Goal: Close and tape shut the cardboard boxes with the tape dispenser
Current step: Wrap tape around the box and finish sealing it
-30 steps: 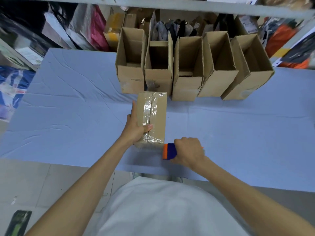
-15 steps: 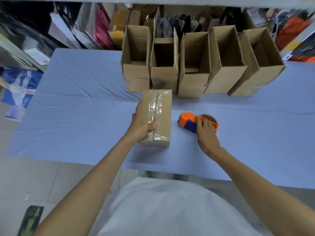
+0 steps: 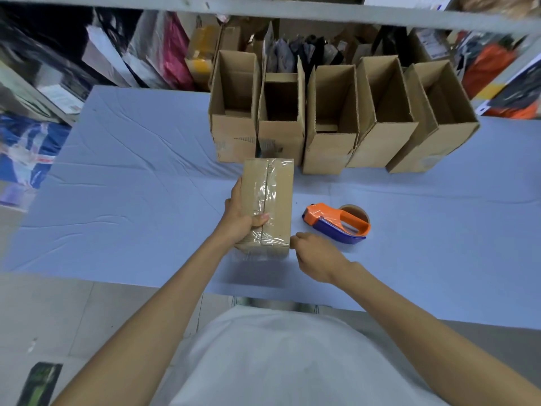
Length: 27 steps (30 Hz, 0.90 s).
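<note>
Cardboard fills the left hand: it grips the taped box by the left side, with the thumb laid over the top onto the clear tape that runs along the centre seam (wrinkled, shiny, and folded down over the near end). The right hand sits at the near right corner of the same box. Its fingers curl toward that corner, but the tips are hidden, so whether they pinch anything or only touch cannot be told.

Just beyond the right hand and apart from it, the orange and blue tape dispenser lies on the blue cloth, near the box's right side but not touching it. Farther out from both hands, five open boxes stand side by side in a row with their flaps up. The far end of the taped box reaches close to the leftmost two. Behind the row, bags and parcels crowd the shelves.
</note>
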Motion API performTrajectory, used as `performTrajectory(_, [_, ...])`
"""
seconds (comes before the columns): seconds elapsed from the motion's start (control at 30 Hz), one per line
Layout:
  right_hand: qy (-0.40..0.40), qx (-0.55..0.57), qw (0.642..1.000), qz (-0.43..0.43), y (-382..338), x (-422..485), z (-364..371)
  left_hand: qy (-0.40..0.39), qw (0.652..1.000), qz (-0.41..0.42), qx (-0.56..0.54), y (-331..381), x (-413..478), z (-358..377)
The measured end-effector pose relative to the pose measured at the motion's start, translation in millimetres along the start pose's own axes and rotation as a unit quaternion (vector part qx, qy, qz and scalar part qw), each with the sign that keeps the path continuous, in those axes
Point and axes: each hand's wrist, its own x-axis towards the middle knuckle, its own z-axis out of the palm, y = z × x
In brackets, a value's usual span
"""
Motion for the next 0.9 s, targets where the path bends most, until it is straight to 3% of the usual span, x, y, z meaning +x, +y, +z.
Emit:
performTrajectory(0.13, [0.097, 0.088, 0.991, -0.012, 16, -14, -4, 0.036, 0.993, -0.032, -0.109, 10, -3, -6])
performTrajectory(0.23, [0.162, 0.167, 0.972, -0.041, 19, -23, -18, 0.078, 0.957, -0.109, -0.256, 25, -7, -16])
performTrajectory(0.3, [0.199, 0.213, 0.956, -0.034, 10, -23, -28, 0.071, 0.940, -0.153, -0.298, 35, -11, -14])
performTrajectory(0.47, [0.289, 0.157, 0.944, 0.021, -9, -9, -48, 0.029, 0.914, -0.206, -0.348, 50, -31, 1])
performTrajectory(0.53, [0.301, 0.133, 0.944, 0.007, -6, -6, -55, 0.037, 0.923, -0.188, -0.334, 49, -37, 0])
performTrajectory(0.57, [0.296, 0.138, 0.945, -0.008, -3, -6, -59, 0.073, 0.942, -0.178, -0.276, 46, -39, -4])
performTrajectory(0.63, [0.269, 0.156, 0.950, -0.041, 3, -6, -67, 0.186, 0.976, -0.100, -0.055, 40, -42, -19])
performTrajectory(0.67, [0.251, 0.159, 0.953, -0.057, 7, -5, -72, 0.204, 0.978, -0.002, 0.039, 38, -42, -27])
performTrajectory(0.73, [0.211, 0.149, 0.962, -0.086, 12, -4, -81, 0.097, 0.977, 0.158, 0.103, 45, -41, -38])
performTrajectory(0.8, [0.175, 0.131, 0.969, -0.115, 15, 1, -88, -0.026, 0.977, 0.185, 0.098, 46, -37, -40])
performTrajectory(0.9, [0.160, 0.120, 0.973, -0.118, 17, 6, -94, -0.026, 0.984, 0.170, 0.047, 45, -31, -39])
